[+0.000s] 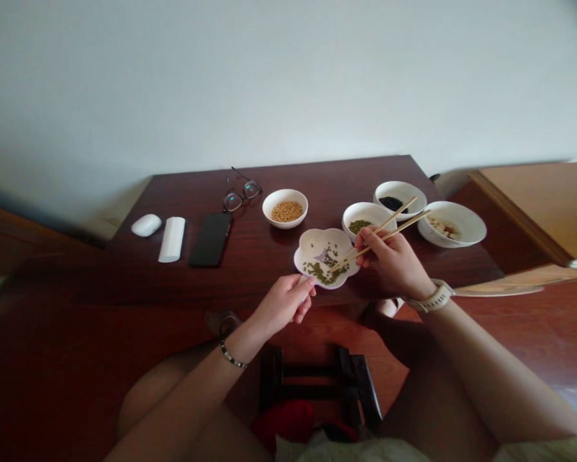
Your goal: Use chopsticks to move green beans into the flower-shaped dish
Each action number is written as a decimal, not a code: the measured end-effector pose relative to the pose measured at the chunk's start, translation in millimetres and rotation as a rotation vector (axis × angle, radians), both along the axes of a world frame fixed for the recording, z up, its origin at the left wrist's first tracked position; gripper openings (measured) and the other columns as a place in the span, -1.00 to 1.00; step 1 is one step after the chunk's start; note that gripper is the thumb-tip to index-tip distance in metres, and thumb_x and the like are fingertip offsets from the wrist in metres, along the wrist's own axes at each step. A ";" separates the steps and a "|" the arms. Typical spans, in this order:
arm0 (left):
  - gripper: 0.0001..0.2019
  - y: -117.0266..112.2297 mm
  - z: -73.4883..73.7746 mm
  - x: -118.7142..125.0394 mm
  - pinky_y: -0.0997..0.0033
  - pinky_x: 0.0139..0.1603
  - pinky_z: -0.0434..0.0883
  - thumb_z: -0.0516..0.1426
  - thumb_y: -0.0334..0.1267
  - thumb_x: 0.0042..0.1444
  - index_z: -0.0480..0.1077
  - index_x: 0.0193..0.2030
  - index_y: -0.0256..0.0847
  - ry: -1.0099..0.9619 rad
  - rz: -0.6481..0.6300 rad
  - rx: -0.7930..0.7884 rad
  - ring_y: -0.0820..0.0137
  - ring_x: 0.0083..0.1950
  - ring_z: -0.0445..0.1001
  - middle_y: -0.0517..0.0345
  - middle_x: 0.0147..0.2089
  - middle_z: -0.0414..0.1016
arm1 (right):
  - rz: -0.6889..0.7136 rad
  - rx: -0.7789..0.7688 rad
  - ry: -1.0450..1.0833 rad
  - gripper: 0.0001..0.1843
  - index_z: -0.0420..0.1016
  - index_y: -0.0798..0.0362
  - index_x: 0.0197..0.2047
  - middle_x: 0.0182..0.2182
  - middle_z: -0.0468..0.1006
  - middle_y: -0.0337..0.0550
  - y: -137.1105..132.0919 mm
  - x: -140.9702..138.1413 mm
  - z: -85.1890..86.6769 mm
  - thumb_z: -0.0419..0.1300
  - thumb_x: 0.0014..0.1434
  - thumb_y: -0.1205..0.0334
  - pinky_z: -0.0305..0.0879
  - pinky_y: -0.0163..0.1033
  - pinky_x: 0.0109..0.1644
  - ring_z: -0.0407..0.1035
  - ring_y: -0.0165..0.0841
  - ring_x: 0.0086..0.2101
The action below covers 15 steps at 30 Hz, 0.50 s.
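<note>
Near the frame's centre, the right hand (389, 266) grips two bamboo chopsticks (384, 234), their tips over a flower-shaped white dish (312, 244) of green mung beans (321, 273), while the left hand (283, 305) holds the dish's rim. Four white bowls (285, 196) stand beyond it on the dark wooden desk (317, 179); one pair of glasses (242, 194), one phone (210, 239) and one white mouse (146, 224) lie left of them.

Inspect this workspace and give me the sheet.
Surface: dark wood table.
Job's things: flower-shaped dish with green beans; chopsticks; bowls of yellow beans, green beans, black seeds, pale pieces.
Clutter: glasses, phone, white mouse, white tube.
Hands: left hand pinches dish rim; right hand holds chopsticks.
Cables: nothing seen.
Surroundings: white wall, wooden floor, dark stool.
</note>
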<state>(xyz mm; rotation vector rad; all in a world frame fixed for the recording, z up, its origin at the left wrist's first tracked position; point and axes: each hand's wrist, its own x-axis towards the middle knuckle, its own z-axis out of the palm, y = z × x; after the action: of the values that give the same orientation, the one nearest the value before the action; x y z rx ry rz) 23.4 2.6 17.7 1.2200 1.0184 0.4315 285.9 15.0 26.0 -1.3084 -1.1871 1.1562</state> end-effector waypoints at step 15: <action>-0.68 27.7 0.9 -24.8 0.42 -0.35 0.37 0.15 0.00 0.40 0.41 -0.03 -0.27 -0.204 -0.303 -0.277 0.41 -0.37 0.49 0.15 -0.32 0.48 | -0.003 -0.040 -0.079 -0.52 0.55 0.06 -0.28 -0.48 0.53 -0.20 -2.7 2.6 10.8 0.22 0.39 -0.22 0.38 -0.35 -0.48 0.46 -0.42 -0.53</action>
<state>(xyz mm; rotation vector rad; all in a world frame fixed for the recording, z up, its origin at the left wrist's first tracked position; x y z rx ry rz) -1.4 30.3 18.6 1.0344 0.6788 0.1665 288.4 12.2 36.8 -1.3970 -1.2239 1.1402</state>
